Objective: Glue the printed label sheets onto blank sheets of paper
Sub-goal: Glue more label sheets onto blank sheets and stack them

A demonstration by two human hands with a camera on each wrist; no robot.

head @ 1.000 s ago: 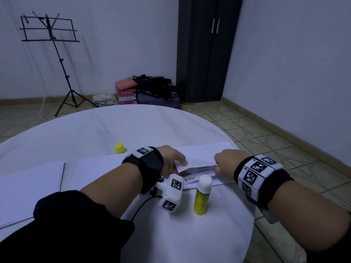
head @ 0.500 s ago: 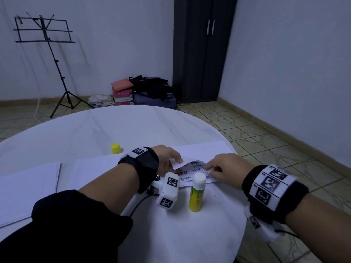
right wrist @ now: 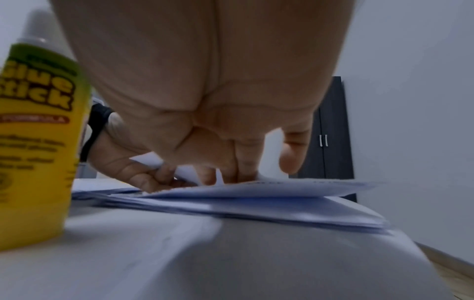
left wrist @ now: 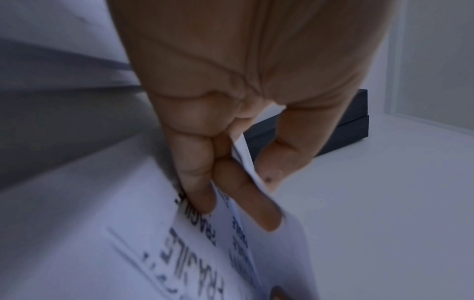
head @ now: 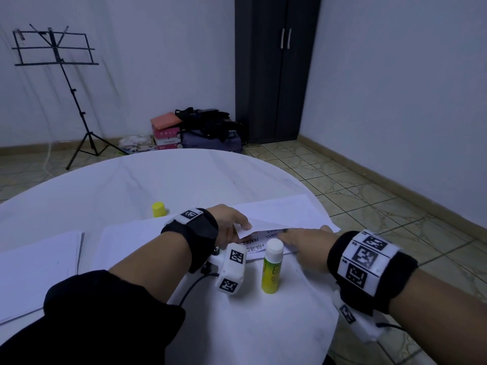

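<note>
On the round white table (head: 184, 185) lies a pile of printed label sheets (head: 257, 247) reading FRAGILE (left wrist: 179, 249). My left hand (head: 233, 225) pinches the near corner of the top sheet (head: 246, 230) between thumb and forefinger (left wrist: 246, 203) and holds it lifted, white side up. The other left fingers rest on the printed sheet below. My right hand (head: 303, 242) lies flat with straight fingers (right wrist: 231, 174) pressing on the pile under the raised sheet (right wrist: 269, 188). A yellow glue stick (head: 272, 267) (right wrist: 38, 132) stands uncapped just in front of both hands.
The glue stick's yellow cap (head: 159, 209) stands behind my left wrist. A stack of blank paper (head: 39, 270) lies at the table's left, and more white sheets (head: 126, 238) lie under my left forearm. The table's edge is close on the right.
My right hand has slid left from the sheet's right edge and now presses with straight fingers on the print. The left hand keeps its pinch on the lifted corner.
</note>
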